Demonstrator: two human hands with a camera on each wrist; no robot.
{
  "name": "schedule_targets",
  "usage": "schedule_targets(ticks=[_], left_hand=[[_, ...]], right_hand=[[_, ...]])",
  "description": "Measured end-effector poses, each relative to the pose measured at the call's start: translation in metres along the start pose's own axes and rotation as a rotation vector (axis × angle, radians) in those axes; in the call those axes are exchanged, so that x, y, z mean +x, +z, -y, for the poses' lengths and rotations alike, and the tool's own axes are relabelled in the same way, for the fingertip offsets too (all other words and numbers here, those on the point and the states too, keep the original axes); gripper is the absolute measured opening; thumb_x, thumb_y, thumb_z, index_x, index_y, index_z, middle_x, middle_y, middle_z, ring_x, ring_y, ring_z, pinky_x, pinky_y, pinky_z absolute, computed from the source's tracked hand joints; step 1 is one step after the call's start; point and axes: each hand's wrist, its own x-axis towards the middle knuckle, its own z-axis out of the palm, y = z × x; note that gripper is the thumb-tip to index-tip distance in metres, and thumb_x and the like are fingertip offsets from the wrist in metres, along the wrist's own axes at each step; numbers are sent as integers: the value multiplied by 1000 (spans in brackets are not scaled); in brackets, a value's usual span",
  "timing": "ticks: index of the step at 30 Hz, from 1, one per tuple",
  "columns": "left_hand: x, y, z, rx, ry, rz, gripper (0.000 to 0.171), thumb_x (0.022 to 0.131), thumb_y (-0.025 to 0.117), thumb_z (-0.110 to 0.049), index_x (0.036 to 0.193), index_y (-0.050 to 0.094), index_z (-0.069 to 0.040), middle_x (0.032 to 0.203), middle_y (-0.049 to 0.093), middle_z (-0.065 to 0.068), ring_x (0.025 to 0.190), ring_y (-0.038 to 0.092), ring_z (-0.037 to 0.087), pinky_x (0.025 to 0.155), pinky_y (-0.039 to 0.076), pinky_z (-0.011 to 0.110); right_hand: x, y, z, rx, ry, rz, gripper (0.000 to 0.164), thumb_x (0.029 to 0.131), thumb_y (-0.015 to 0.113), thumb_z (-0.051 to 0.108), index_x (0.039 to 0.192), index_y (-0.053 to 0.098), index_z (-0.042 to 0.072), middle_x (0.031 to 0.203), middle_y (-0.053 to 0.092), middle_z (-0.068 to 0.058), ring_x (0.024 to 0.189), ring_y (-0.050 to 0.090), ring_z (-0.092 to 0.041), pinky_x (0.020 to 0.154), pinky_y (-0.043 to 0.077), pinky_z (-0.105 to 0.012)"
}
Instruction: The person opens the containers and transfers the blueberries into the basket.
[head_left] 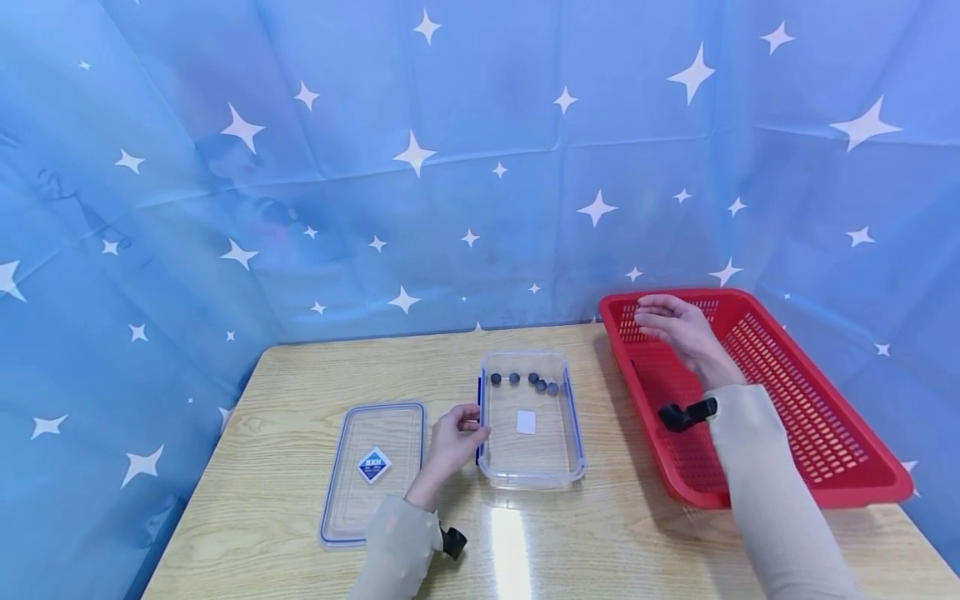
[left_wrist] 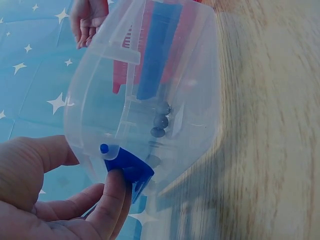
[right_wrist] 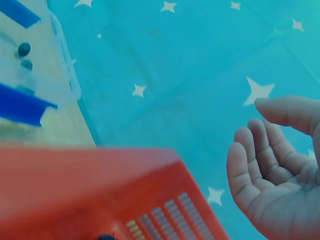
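A clear plastic food box [head_left: 528, 477] with blue side clips stands uncovered on the table. Several small dark round balls [head_left: 514, 378] lie in a loose row toward its far end. My left hand [head_left: 453, 440] holds the box at its left wall; in the left wrist view its fingers are at a blue clip [left_wrist: 131, 169]. High over the far left part of a red plastic basket [head_left: 660, 454] is my right hand [head_left: 681, 333]. In the right wrist view its fingers are loosely curved, with nothing between them and the thumb.
Left of the box, a clear lid [head_left: 397, 500] with a blue rim and a blue-and-white label lies flat on the wooden table [head_left: 258, 467]. The slotted basket occupies the right side. A blue curtain [head_left: 495, 250] with white stars hangs behind the table.
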Motion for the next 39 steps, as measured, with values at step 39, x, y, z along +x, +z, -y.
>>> schedule_targets(ticks=[39], left_hand=[[0,1,2,-19,18,-1,36,82,67,-3,115,57,8,105,62,20,92,61,26,73,53,26]], right_hand=[[24,127,-62,-150,104,121,40,89,59,-2,124,44,-17,95,62,-2,85,62,-7,82,52,-24]])
